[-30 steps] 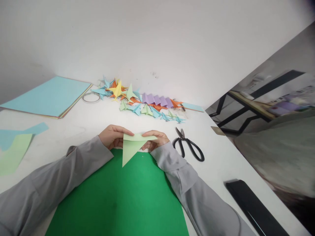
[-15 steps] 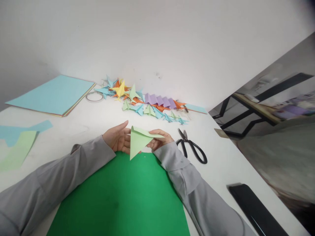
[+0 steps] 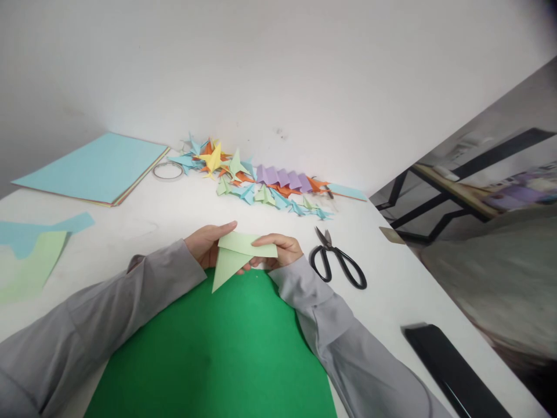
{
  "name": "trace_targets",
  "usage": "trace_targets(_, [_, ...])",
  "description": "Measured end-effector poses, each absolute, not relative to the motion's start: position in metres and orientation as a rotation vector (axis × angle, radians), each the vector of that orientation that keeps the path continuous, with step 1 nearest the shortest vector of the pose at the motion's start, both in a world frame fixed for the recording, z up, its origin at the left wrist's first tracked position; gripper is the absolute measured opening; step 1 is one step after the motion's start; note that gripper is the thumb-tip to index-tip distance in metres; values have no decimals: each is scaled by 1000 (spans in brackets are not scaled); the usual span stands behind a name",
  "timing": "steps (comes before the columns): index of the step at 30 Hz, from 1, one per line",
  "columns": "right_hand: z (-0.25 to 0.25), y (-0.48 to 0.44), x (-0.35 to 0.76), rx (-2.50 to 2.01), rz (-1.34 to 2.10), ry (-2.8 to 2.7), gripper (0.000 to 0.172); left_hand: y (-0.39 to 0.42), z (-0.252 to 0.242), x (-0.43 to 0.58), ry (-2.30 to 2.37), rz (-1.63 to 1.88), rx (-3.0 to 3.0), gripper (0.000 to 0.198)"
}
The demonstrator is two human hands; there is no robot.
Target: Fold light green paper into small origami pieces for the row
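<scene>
A pale green folded paper (image 3: 230, 261) hangs between my two hands, with a flap turned down along its top edge and a point tipping down to the left. My left hand (image 3: 206, 241) grips its upper left corner, thumb along the top and the other fingers behind the sheet. On the right side, my right hand (image 3: 285, 249) pinches the flap, its index finger lying across the front. Below both hands spreads a green mat (image 3: 213, 348). Black-handled scissors (image 3: 337, 255) lie with blades parted, right of my right hand.
Along the wall sit several folded paper figures (image 3: 237, 168) and a purple pleated strip (image 3: 285, 179). A stack of coloured sheets (image 3: 96, 165) and a tape roll (image 3: 167, 170) are at back left. Paper scraps (image 3: 39, 261) lie left; a black oblong object (image 3: 448, 366) lies right.
My left hand has closed on the paper, where its fingers were spread before. The paper has shifted slightly left, and its top flap now lies flatter and faces me.
</scene>
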State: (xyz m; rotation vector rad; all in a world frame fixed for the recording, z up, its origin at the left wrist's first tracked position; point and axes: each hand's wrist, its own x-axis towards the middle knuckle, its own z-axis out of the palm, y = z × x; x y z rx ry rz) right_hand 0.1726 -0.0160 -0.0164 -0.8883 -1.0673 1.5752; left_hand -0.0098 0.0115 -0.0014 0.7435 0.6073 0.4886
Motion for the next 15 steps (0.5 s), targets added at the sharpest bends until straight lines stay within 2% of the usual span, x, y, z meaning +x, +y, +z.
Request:
trace_targets(4, [-17,-16,172,-902,1541,-1101,6,11,-3,-9,626,533,777,25])
trace_targets(8, [-17,-15,173,-906,1558,-1139,6,10,-3,-10,664,555,796,23])
trace_targets(15, [-10,-18,177,-789,1649,-1069,34,12,-5,-11,661,569,828,22])
